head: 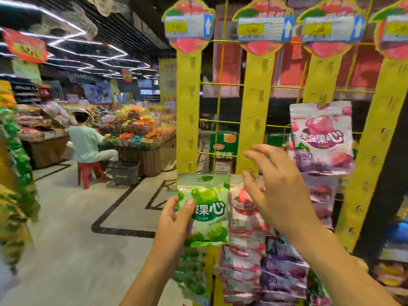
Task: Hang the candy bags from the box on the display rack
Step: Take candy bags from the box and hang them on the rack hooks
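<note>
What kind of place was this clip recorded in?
Most likely a supermarket: yellow display strips topped with price tags, a purple candy bag hanging on one, food stands behind.

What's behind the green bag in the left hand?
The leftmost yellow strip runs down behind the green bag; a pink bag shows past its right edge, more green bags below. The strip's hooks there are covered.

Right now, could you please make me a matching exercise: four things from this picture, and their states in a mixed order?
1 green candy bag
2 purple candy bag
3 right hand
4 red stool

a hangs on a yellow strip
b open, holds nothing
c gripped by the left hand
d stands on the floor

Pairs: 1-c, 2-a, 3-b, 4-d
</note>
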